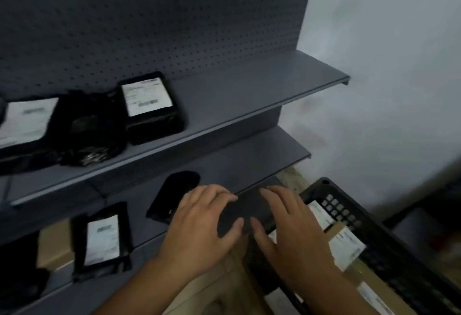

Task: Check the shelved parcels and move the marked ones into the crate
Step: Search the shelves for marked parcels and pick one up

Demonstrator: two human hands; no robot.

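Note:
Between my two hands is a flat dark grey parcel (245, 211), with no label showing on its upper face. It hovers by the front edge of the lower shelf (262, 155), just left of the black lattice crate (333, 193). My left hand (199, 229) grips its left end, fingers over the far edge and thumb on top. My right hand (291, 229) grips the right end the same way. Inside the crate lie brown boxes with white labels (345, 242).
The upper shelf (249, 95) carries a black labelled parcel (149, 105), a crumpled black bag (92, 127) and another labelled parcel (25, 120). On the lower shelf lie a black pouch (174, 192), a labelled black parcel (103, 239) and a cardboard box (55, 242). A white wall stands to the right.

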